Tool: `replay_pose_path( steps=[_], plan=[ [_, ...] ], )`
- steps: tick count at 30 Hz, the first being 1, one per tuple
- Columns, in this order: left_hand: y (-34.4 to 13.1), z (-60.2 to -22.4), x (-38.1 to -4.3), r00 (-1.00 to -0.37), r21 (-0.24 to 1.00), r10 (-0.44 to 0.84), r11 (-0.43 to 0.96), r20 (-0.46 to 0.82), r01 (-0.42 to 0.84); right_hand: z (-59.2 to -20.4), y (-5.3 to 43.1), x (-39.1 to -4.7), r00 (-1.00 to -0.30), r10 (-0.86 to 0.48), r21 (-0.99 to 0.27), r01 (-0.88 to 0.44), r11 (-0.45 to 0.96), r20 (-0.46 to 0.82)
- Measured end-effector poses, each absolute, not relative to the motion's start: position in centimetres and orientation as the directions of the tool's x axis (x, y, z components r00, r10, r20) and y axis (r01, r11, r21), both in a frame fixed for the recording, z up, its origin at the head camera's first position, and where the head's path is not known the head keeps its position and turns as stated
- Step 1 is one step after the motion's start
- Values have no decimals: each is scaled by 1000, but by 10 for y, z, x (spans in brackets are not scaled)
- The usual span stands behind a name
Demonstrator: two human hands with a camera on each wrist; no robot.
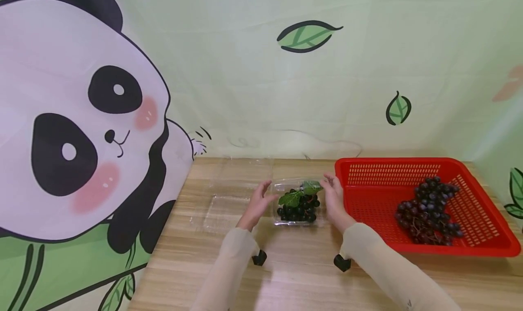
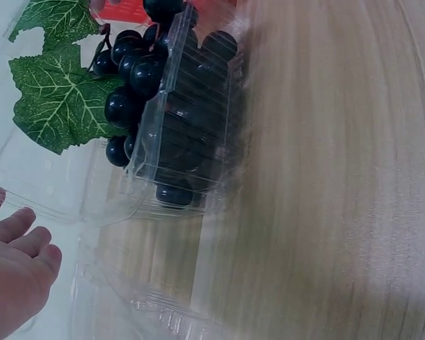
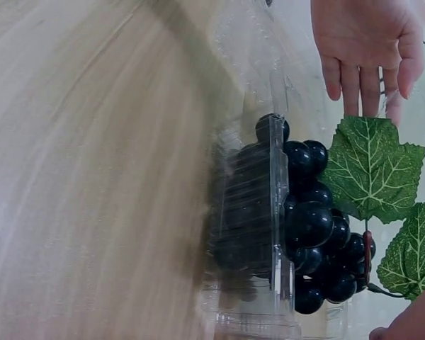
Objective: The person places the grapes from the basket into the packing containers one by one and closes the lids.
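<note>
A bunch of shiny dark grapes (image 1: 300,209) with green leaves (image 3: 372,170) sits in a clear plastic box (image 1: 286,222), the grapes rising above its rim in both wrist views. The lid appears raised behind the bunch. My left hand (image 1: 256,205) is beside the box's left side, its fingers extended and apart from the grapes. On the other side, my right hand (image 1: 335,202) has its fingertips close to a leaf; whether they touch it or the clear plastic is unclear. Only a small part of the right hand shows in the right wrist view.
Left of the left hand lies another clear plastic box (image 1: 229,213), its lid open toward the wall. A red basket (image 1: 367,211) on the right holds more dark grapes (image 1: 429,211). The wooden table (image 1: 286,274) meets a printed cloth wall (image 1: 245,97) at the back.
</note>
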State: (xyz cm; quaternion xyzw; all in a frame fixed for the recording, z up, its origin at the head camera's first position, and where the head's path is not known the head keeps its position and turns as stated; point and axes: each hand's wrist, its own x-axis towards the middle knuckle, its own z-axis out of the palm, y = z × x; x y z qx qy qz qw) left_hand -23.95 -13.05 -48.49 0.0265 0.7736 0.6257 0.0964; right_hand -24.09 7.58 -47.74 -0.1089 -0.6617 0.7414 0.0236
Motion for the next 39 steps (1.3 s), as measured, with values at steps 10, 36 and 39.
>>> replay_pose_path(
  steps=[10, 36, 39],
  plan=[
    [-131, -507, -238, -984, 958, 136, 276, -117, -76, -484, 78, -230, -980, 163, -993, 108, -51, -115],
    [-118, -520, -220, -984, 935, 142, 349, -109, -54, -511, 73, -208, -986, 152, -970, 107, 218, -74],
    [-117, -522, -218, -986, 933, 132, 355, -104, -51, -513, 73, -205, -987, 143, -960, 104, 258, -68]
  ],
)
